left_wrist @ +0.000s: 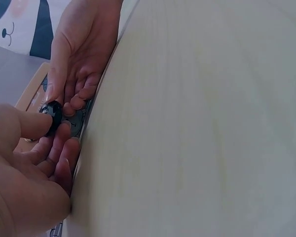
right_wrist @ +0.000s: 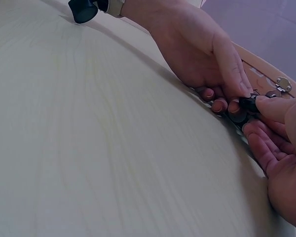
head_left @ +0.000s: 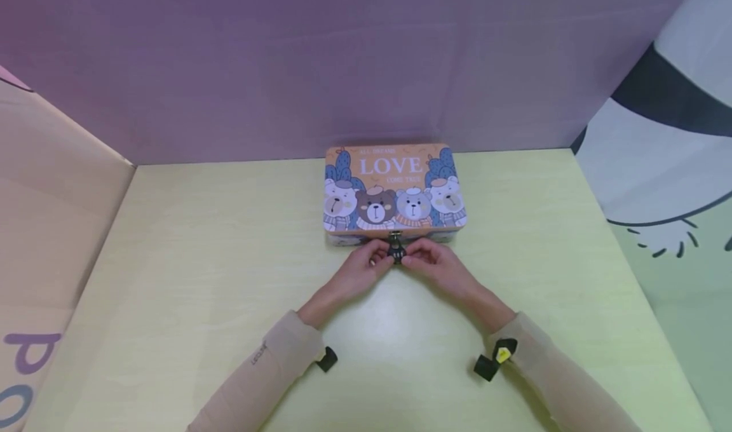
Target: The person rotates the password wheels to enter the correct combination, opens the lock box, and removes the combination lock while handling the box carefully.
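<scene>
A tin box [head_left: 394,187] with bears and the word LOVE on its lid stands at the back of the table, its lid down. At its front clasp hangs a small black padlock [head_left: 396,251]. The left hand [head_left: 357,270] pinches the padlock from the left, and the right hand [head_left: 443,270] pinches it from the right. Up close in the left wrist view, thumbs and fingertips of both hands meet around the dark, rounded padlock [left_wrist: 53,116]. In the right wrist view the metal clasp [right_wrist: 283,84] shows beside the padlock [right_wrist: 248,103], which the fingers partly cover.
The pale wooden table [head_left: 200,248] runs back to a purple wall panel [head_left: 286,70]. Printed panels stand at the left and right. Each sleeve carries a small black wrist camera, the left one [head_left: 327,359] and the right one [head_left: 487,367].
</scene>
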`<state>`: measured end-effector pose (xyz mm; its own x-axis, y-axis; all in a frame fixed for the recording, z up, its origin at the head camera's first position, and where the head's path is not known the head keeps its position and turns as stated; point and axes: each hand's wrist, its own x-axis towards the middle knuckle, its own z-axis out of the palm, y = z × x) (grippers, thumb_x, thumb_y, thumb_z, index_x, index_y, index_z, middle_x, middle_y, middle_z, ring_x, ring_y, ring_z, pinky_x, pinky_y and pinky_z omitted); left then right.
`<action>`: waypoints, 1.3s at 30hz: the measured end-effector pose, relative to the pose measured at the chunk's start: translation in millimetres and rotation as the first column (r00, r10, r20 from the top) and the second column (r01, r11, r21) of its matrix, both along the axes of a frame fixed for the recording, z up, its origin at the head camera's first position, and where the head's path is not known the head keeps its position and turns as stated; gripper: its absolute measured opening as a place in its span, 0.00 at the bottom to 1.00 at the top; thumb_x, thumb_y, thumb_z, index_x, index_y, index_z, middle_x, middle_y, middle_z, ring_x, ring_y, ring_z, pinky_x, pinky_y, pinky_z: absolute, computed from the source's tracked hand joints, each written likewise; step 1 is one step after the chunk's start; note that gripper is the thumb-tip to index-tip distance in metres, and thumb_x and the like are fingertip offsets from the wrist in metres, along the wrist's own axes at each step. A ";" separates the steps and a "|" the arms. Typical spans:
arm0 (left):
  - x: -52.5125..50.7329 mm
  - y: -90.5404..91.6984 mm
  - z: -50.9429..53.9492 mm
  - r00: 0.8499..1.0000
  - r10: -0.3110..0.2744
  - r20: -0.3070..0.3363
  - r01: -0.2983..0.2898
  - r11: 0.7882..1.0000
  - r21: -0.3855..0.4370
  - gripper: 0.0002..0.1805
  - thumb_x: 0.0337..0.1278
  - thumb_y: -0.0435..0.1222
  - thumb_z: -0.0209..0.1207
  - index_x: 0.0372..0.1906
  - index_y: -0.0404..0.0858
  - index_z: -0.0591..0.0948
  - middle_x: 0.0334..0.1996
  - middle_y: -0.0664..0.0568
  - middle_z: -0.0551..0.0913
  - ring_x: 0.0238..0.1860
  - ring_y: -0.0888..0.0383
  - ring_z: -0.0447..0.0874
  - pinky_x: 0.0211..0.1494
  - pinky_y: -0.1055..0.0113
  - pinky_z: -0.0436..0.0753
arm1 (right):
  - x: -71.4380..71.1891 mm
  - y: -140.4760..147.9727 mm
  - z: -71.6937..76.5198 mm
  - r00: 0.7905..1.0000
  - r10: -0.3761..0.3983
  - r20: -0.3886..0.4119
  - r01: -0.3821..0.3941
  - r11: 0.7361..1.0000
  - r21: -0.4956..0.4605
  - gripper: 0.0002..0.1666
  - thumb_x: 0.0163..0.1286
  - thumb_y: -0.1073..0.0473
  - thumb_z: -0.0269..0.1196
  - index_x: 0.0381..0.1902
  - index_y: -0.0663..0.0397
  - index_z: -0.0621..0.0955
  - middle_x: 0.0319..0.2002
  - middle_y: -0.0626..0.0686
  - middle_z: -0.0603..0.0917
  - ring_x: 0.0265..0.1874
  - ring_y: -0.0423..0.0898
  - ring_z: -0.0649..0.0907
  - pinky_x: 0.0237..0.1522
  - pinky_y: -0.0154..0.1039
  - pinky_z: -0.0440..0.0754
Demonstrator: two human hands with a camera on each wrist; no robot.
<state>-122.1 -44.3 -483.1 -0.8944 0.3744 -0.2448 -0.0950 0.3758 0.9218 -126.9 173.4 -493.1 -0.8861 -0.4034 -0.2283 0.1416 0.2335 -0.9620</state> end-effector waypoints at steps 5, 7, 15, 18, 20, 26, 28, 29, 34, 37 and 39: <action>0.2 -0.3 -0.3 1.000 -0.003 -0.004 0.003 1.000 -0.008 0.15 0.74 0.39 0.57 0.58 0.36 0.79 0.47 0.48 0.81 0.47 0.54 0.78 0.55 0.60 0.81 | -0.2 0.2 -1.5 1.000 0.000 -0.002 0.000 1.000 -0.005 0.15 0.74 0.60 0.65 0.52 0.65 0.79 0.47 0.59 0.84 0.46 0.50 0.83 0.51 0.35 0.83; 0.4 -0.3 0.3 1.000 -0.004 -0.004 0.004 1.000 -0.010 0.16 0.74 0.40 0.57 0.58 0.36 0.79 0.47 0.48 0.81 0.47 0.54 0.79 0.55 0.59 0.81 | -0.5 0.4 -2.0 1.000 0.000 -0.002 0.000 1.000 -0.006 0.15 0.74 0.60 0.65 0.52 0.64 0.79 0.47 0.59 0.84 0.46 0.50 0.83 0.50 0.35 0.83; 0.1 -1.4 1.8 1.000 0.000 -0.005 0.000 1.000 -0.021 0.16 0.75 0.41 0.57 0.57 0.36 0.80 0.47 0.48 0.82 0.49 0.54 0.80 0.57 0.58 0.82 | -0.3 0.1 -2.1 1.000 -0.004 -0.006 0.004 1.000 -0.003 0.15 0.74 0.60 0.65 0.52 0.65 0.79 0.46 0.58 0.84 0.45 0.49 0.83 0.49 0.34 0.83; -0.1 -2.2 2.1 1.000 -0.004 -0.003 0.004 1.000 -0.026 0.15 0.75 0.41 0.56 0.56 0.35 0.80 0.47 0.48 0.82 0.48 0.54 0.80 0.57 0.59 0.82 | 0.3 -0.5 -1.9 1.000 -0.007 -0.003 0.007 1.000 -0.004 0.16 0.74 0.60 0.65 0.53 0.65 0.79 0.46 0.58 0.84 0.45 0.49 0.83 0.49 0.34 0.83; -0.2 -2.6 2.4 1.000 -0.007 -0.005 0.007 1.000 -0.026 0.15 0.75 0.40 0.56 0.55 0.35 0.80 0.47 0.48 0.82 0.48 0.54 0.80 0.57 0.59 0.82 | 0.8 -1.4 -1.5 1.000 -0.013 -0.007 0.013 1.000 0.004 0.16 0.74 0.60 0.64 0.53 0.65 0.79 0.47 0.59 0.84 0.45 0.49 0.83 0.50 0.34 0.83; -0.3 -3.1 1.7 1.000 -0.026 -0.016 0.026 1.000 -0.016 0.14 0.76 0.40 0.56 0.53 0.35 0.79 0.46 0.47 0.82 0.46 0.54 0.80 0.54 0.60 0.82 | 2.1 -4.9 1.2 0.998 -0.047 -0.033 0.050 0.995 0.083 0.19 0.76 0.56 0.62 0.58 0.63 0.79 0.48 0.58 0.85 0.46 0.48 0.83 0.53 0.38 0.82; -0.4 -2.8 1.3 1.000 -0.027 -0.013 0.027 1.000 -0.016 0.13 0.76 0.41 0.56 0.53 0.35 0.80 0.46 0.47 0.82 0.46 0.54 0.80 0.54 0.61 0.82 | 2.4 -5.9 2.0 0.998 -0.060 -0.034 0.063 0.993 0.102 0.20 0.76 0.55 0.62 0.58 0.64 0.79 0.48 0.58 0.85 0.46 0.48 0.83 0.54 0.40 0.81; -0.5 -2.7 1.0 1.000 -0.026 -0.011 0.026 1.000 -0.017 0.13 0.76 0.41 0.56 0.53 0.36 0.80 0.46 0.48 0.82 0.46 0.54 0.80 0.54 0.61 0.82 | 2.5 -6.3 2.2 0.997 -0.064 -0.032 0.067 0.992 0.104 0.20 0.76 0.55 0.61 0.58 0.64 0.79 0.48 0.59 0.85 0.46 0.48 0.83 0.55 0.41 0.81; -0.7 -2.5 1.4 1.000 -0.023 0.000 0.023 1.000 -0.017 0.13 0.76 0.41 0.56 0.52 0.36 0.80 0.46 0.48 0.82 0.46 0.54 0.80 0.53 0.61 0.82 | 0.9 -7.3 1.7 0.998 -0.060 -0.037 0.063 0.992 0.106 0.19 0.76 0.57 0.61 0.57 0.66 0.79 0.48 0.60 0.85 0.45 0.49 0.83 0.53 0.43 0.80; -0.6 -2.7 1.9 1.000 -0.023 -0.003 0.022 1.000 -0.018 0.12 0.76 0.41 0.56 0.52 0.36 0.80 0.46 0.48 0.82 0.46 0.54 0.80 0.53 0.60 0.82 | -0.6 -8.8 2.3 0.998 -0.047 -0.039 0.051 0.994 0.098 0.18 0.75 0.58 0.61 0.55 0.67 0.79 0.48 0.61 0.85 0.45 0.49 0.83 0.53 0.44 0.81; -0.7 -2.8 2.1 1.000 -0.022 -0.006 0.021 1.000 -0.019 0.12 0.76 0.40 0.56 0.52 0.36 0.80 0.46 0.48 0.82 0.46 0.54 0.80 0.53 0.60 0.82 | -1.3 -10.1 3.2 0.998 -0.040 -0.038 0.044 0.994 0.096 0.17 0.75 0.58 0.61 0.54 0.67 0.80 0.48 0.60 0.85 0.45 0.48 0.83 0.53 0.44 0.80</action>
<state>-122.8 -47.1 -481.0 -0.8876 0.3888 -0.2469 -0.0812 0.3955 0.9149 -128.2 163.3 -489.9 -0.9101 -0.3434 -0.2321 0.1188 0.3205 -0.9398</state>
